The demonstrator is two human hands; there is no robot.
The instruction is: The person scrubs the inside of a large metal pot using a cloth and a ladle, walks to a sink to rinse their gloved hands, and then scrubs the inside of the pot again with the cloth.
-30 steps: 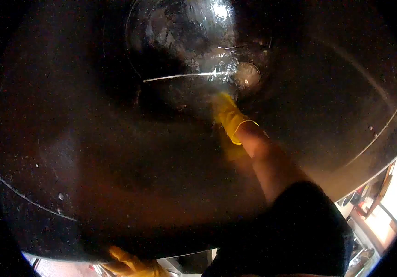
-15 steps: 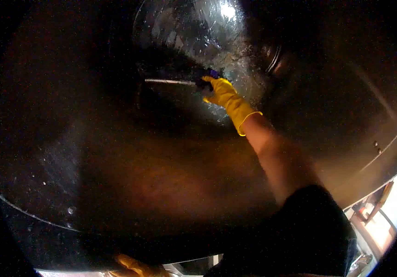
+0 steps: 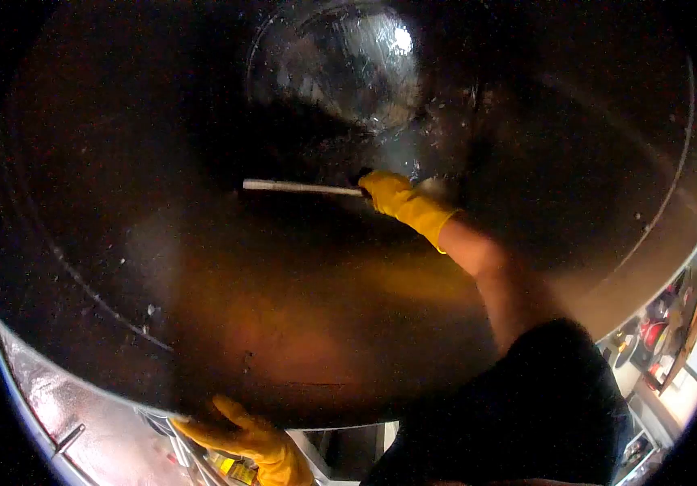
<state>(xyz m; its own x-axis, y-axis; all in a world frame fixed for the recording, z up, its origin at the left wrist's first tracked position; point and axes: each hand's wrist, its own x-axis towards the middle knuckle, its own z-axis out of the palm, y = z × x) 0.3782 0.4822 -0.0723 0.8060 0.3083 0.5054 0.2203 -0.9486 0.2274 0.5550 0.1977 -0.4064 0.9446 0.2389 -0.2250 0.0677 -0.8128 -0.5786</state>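
My right hand [image 3: 401, 202], in a yellow rubber glove, reaches deep inside a large dark metal vessel [image 3: 284, 324]. Its fingers are wrapped round something dark at the right end of a pale stick-like handle [image 3: 296, 188], which points left. Above it, wet metal at the vessel's bottom [image 3: 340, 69] shines with a bright glare spot. My left hand [image 3: 247, 437], also in a yellow glove, lies at the vessel's near rim at the lower left, thumb and fingers apart, holding nothing that I can see.
Beyond the rim at lower left are a pinkish shiny surface [image 3: 106, 433] and a yellow-labelled item [image 3: 235, 468]. Shelving with assorted things, one of them red [image 3: 653, 334], stands outside at the right. The vessel's curved wall surrounds my right arm.
My right hand and the pale handle have shifted lower in view since half a second ago. The view has tilted, showing more of my left hand and the area outside the rim.
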